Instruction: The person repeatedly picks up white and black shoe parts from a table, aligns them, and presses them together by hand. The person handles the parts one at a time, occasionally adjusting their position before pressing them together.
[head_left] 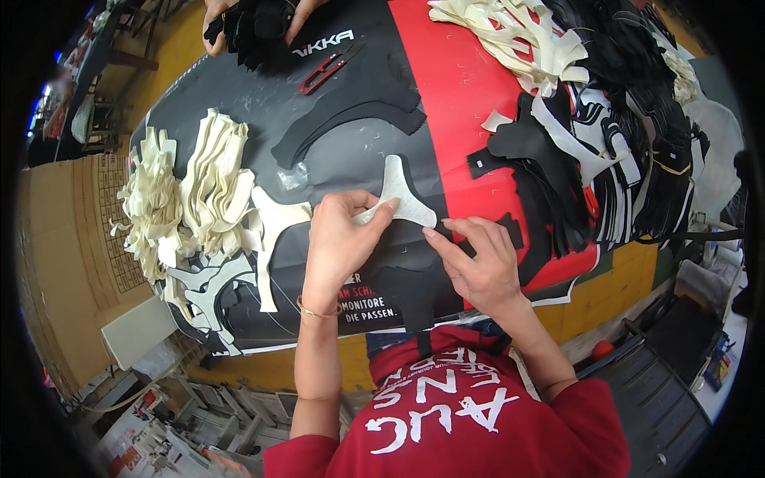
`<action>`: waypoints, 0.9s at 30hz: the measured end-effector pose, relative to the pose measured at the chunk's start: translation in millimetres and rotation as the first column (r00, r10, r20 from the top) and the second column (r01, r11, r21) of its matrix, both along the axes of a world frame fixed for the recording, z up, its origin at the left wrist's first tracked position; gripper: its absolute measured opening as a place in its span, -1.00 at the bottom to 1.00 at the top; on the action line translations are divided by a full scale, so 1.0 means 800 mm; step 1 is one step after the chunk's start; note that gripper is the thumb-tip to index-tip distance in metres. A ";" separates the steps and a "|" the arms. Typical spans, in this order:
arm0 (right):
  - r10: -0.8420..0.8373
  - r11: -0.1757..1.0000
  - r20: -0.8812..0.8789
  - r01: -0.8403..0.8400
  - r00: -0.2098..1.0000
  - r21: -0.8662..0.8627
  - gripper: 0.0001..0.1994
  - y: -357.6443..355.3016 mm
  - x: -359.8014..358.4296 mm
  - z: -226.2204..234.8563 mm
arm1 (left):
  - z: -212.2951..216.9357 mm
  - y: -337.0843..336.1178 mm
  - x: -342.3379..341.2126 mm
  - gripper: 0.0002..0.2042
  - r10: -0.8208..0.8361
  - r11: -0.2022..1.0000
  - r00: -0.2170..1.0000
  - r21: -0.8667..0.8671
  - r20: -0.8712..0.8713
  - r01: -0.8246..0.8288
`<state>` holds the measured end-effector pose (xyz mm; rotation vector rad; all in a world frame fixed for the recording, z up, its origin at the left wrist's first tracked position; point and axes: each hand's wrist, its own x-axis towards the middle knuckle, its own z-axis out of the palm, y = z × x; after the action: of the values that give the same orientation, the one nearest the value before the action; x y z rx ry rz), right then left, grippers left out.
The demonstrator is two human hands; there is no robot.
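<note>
My left hand (347, 235) pinches a white Y-shaped fabric piece (396, 191), thumb on top near its left arm. One arm of the piece points away from me. My right hand (482, 259) is at its lower right tip, thumb and forefinger close about the corner; the exact contact is hard to make out. Beneath, a dark fabric piece (402, 291) lies on the black part of the printed table cover (351, 171). Left of my left hand rests a cream fabric piece (275, 227) of similar shape.
Cream fabric stacks (215, 179) stand at the left. Black curved pieces (351, 115) and red-handled snips (327, 72) lie farther back. Black and white bundles (621, 151) crowd the right, with cream strips (518, 36) behind. Another person's hands (299, 16) hold a black bundle (259, 28).
</note>
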<state>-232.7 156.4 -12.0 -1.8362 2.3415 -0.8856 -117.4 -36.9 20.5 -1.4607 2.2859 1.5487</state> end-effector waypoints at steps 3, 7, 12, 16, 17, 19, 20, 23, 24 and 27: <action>-0.005 1.000 -0.003 0.005 1.000 0.000 -0.56 -0.001 0.001 -0.001 | 0.002 -0.002 -0.001 -0.68 0.006 1.000 1.000 0.010 0.007 -0.006; -0.013 1.000 -0.020 0.014 1.000 0.003 -0.54 -0.002 0.001 -0.001 | 0.000 -0.001 -0.002 -0.67 0.000 1.000 1.000 0.003 -0.006 0.000; -0.025 1.000 -0.006 0.025 1.000 0.013 -0.53 -0.003 0.003 -0.001 | -0.004 -0.001 -0.002 -0.66 -0.004 1.000 1.000 -0.027 -0.011 0.004; -0.039 0.999 -0.005 0.039 0.999 -0.003 -0.56 -0.004 0.004 -0.002 | -0.005 -0.001 -0.001 -0.66 -0.009 1.000 1.000 -0.028 0.014 0.009; -0.040 0.999 -0.005 0.040 0.999 -0.003 -0.57 -0.004 0.004 -0.003 | -0.005 0.000 -0.002 -0.66 -0.007 1.000 1.000 -0.026 0.018 0.008; -0.044 0.999 -0.006 0.044 0.999 -0.010 -0.57 -0.004 0.004 -0.003 | -0.005 0.001 -0.002 -0.66 -0.004 1.000 1.000 -0.022 0.027 0.004; -0.044 0.999 -0.007 0.044 0.999 -0.006 -0.57 -0.004 0.004 -0.003 | -0.005 0.002 -0.002 -0.66 -0.004 0.999 1.000 -0.034 0.023 0.004; -0.046 0.999 -0.010 0.045 0.999 -0.012 -0.58 -0.004 0.004 -0.004 | -0.005 0.003 -0.003 -0.66 -0.007 0.998 1.000 -0.057 0.028 0.008; -0.045 0.999 -0.009 0.045 0.999 -0.011 -0.58 -0.004 0.004 -0.004 | -0.004 0.003 -0.003 -0.65 -0.011 0.998 0.999 -0.056 0.040 0.013; -0.043 0.999 -0.008 0.043 0.999 -0.010 -0.58 -0.004 0.004 -0.004 | -0.005 0.002 -0.003 -0.65 -0.021 0.998 0.999 -0.063 0.050 0.024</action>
<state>-229.3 153.1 -14.8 -1.8026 2.3950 -0.8980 -119.4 -35.3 16.8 -1.4647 2.3362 1.4296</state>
